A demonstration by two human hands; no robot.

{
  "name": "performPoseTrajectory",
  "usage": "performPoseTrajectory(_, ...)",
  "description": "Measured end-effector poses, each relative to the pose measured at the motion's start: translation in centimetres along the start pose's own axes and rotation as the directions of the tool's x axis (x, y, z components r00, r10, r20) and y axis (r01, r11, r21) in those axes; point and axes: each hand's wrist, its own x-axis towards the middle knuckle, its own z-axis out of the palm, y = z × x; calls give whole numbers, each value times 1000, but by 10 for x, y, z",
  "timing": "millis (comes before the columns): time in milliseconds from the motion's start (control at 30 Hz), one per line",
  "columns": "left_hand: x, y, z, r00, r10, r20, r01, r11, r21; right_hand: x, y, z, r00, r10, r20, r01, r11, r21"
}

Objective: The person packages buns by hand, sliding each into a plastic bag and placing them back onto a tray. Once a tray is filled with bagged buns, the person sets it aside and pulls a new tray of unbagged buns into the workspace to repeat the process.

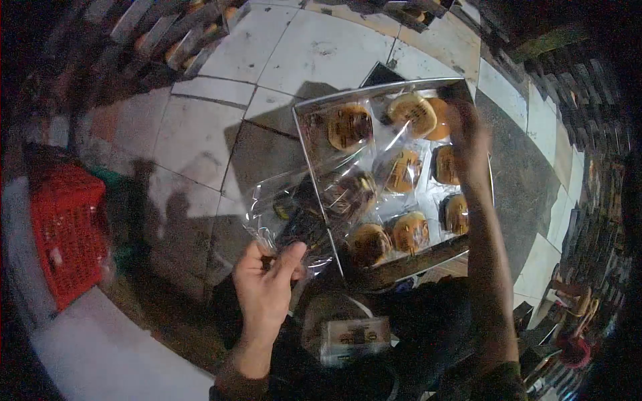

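My left hand [267, 274] pinches the edge of a clear plastic bag [267, 200], which stretches over the left side of a metal tray [314, 194]. Several round, browned buns in clear printed wrappers lie in the tray, among them one wrapped bun [349, 127] at the upper left and another wrapped bun [410, 232] near the front. Over the tray's right far corner is my right hand [471, 134], smeared by motion, close to a pale bun [412, 115] and an orange-brown bun [438, 120]. What its fingers hold, if anything, cannot be made out.
A red plastic basket [70, 230] stands at the left, beside a pale surface [114, 341]. Below the tray lies a stack of printed plastic wrappers [354, 339]. Stacked dark trays line the right side, and trays with buns [184, 43] stand at the upper left. The floor is tiled.
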Motion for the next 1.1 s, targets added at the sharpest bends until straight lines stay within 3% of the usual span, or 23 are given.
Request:
performPoseTrajectory(33,0,-5,-2,999,-37,7,37,999,5,7,38,23,975,-220,15,215,936,-278)
performPoseTrajectory(67,0,-5,-1,999,-29,13,29,1000,8,9,60,39,953,-285,100,277,692,-666)
performPoseTrajectory(133,4,-3,2,989,-147,26,149,979,-139,17,114,51,964,-32,265,193,768,-610)
performPoseTrajectory(200,6,-2,-3,985,-160,58,164,983,-81,1,37,40,992,-63,113,114,842,-527)
performPoseTrajectory(233,6,0,-3,984,-160,75,168,979,-114,-13,27,44,980,-195,48,181,759,-625)
performPoseTrajectory(267,4,0,-2,982,-165,94,178,973,-147,-22,56,61,814,559,159,-493,809,-319)
performPoseTrajectory(300,1,0,-1,981,-166,99,180,972,-151,-45,67,75,968,187,167,-139,955,-261)
performPoseTrajectory(333,1,1,1,979,-182,88,193,969,-152,-63,68,85,966,-217,143,243,949,-200)
performPoseTrajectory(400,5,3,-2,983,-172,68,181,972,-152,-44,85,74,1000,16,-2,-16,981,-194)
performPoseTrajectory(433,4,1,-5,980,-184,73,194,967,-163,-33,42,64,953,-234,-191,79,802,-592)
performPoseTrajectory(467,2,-2,-6,974,-209,83,221,960,-173,-22,37,59,972,-212,-100,92,737,-670)
performPoseTrajectory(533,-2,-1,-6,977,-196,87,208,963,-169,-14,59,54,909,31,416,165,889,-427)
performPoseTrajectory(567,-3,-1,-9,976,-190,104,203,971,-130,-17,64,57,910,31,413,165,887,-430)
performPoseTrajectory(633,-2,-1,-10,978,-172,121,185,978,-97,-23,67,68,993,-14,120,98,671,-735)
performPoseTrajectory(733,-7,-5,-9,980,-182,82,192,972,-137,-40,63,103,993,-114,-24,58,658,-751)
performPoseTrajectory(833,-11,-7,-11,983,-144,114,159,978,-134,-70,52,143,986,-81,143,163,381,-910)
performPoseTrajectory(867,-13,-9,-14,987,-132,96,147,974,-174,-63,39,129,988,-83,132,154,381,-912)
performPoseTrajectory(900,-14,-10,-15,989,-125,74,138,967,-214,-57,29,107,971,-197,136,238,724,-647)
performPoseTrajectory(933,-15,-11,-17,989,-126,74,139,967,-212,-54,20,88,949,-302,92,315,914,-254)
performPoseTrajectory(967,-16,-11,-20,989,-132,72,144,968,-204,-39,27,78,944,325,-59,-262,845,466)
performPoseTrajectory(1000,-17,-10,-22,988,-138,70,150,969,-195,-17,43,71,872,297,-390,-250,954,166)
performPoseTrajectory(1033,-18,-9,-23,988,-136,70,147,970,-195,4,147,68,905,-151,-399,-60,881,-469)
performPoseTrajectory(1100,-18,-7,-21,986,-48,157,83,971,-224,31,185,49,983,128,-131,-176,859,-480)
